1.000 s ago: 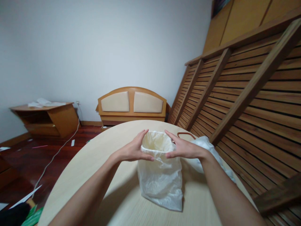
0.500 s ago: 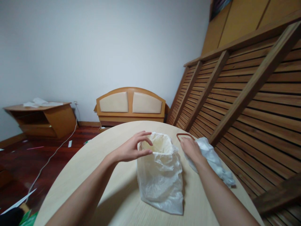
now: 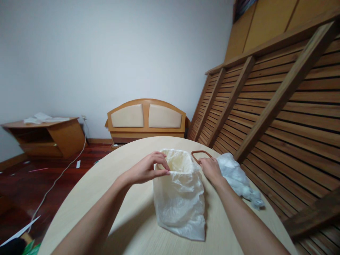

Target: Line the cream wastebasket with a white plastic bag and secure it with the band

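Pale round table point(image 3: 220, 226), lined container point(image 3: 177, 162) at its middle, brown ring point(image 3: 202, 151) on the right

Beyond you, a headboard point(image 3: 146, 117) stands against the wall point(image 3: 106, 53), and a slatted wooden panel point(image 3: 265, 106) slants along your right. Your left hand point(image 3: 147, 167) has thumb and fingers closed over the container's near-left rim, apparently pinching the white plastic bag point(image 3: 177, 209) folded over it. Your right hand point(image 3: 211, 170) grips the near end of the brown ring, which lies just right of the container.

Watch the fold at the rim: it looks loose on the right, so a hard pull from your left fingers could slip it off or tear it. The container is probably light; a tug on the hanging plastic or a knock from the ring could shift or tip it. Your right hand sits just beside a translucent bag point(image 3: 231, 166), so a careless sweep could push that toward the table's edge.

The container's opening faces up and shows a pale yellowish inside; you can't see its floor. Crumpled white stuff fills the translucent bag, too indistinct to identify.
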The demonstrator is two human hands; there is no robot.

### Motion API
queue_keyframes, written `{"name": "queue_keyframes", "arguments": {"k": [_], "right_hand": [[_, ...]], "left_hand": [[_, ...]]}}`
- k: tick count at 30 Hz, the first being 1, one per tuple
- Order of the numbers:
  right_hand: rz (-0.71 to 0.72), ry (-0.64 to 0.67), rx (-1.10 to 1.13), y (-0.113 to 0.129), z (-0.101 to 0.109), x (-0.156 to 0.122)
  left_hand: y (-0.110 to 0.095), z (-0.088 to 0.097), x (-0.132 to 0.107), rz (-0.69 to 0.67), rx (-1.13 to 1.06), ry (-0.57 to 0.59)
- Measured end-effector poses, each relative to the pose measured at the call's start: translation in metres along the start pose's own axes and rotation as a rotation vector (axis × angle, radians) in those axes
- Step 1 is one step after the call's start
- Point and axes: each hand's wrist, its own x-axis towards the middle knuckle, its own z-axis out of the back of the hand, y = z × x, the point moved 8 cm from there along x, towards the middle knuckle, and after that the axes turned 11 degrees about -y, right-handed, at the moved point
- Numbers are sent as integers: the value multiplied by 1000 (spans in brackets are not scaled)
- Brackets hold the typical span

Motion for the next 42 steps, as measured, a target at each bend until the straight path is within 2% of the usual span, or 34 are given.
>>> {"name": "queue_keyframes", "arguments": {"k": [6,10,12,14,16,19,21,24,27,33,37,42], "right_hand": [[-33,-136,271,0,38,13],[4,-222,440,7,76,19],[56,-258,534,16,99,17],[137,-313,713,29,126,10],[217,-337,739,43,149,1],[352,-327,756,66,175,-12],[443,-308,779,78,185,-19],[600,-276,815,94,193,-29],[735,-247,838,106,195,-37],[800,-190,870,115,195,-44],[720,-245,902,108,198,-40],[341,-357,888,76,189,-19]], "left_hand": [[1,-1,0,-44,7,6],[-1,0,-1,-47,1,2],[2,2,-2,-3,-8,-21],[13,8,0,101,-12,-111],[27,20,1,219,-41,-272],[49,38,-2,356,-166,-528],[60,44,-6,447,-267,-634],[64,42,-10,553,-381,-645],[57,37,-10,577,-417,-600],[55,39,-12,592,-354,-653],[52,42,-12,553,-277,-703],[43,47,-12,442,-163,-766]]}}
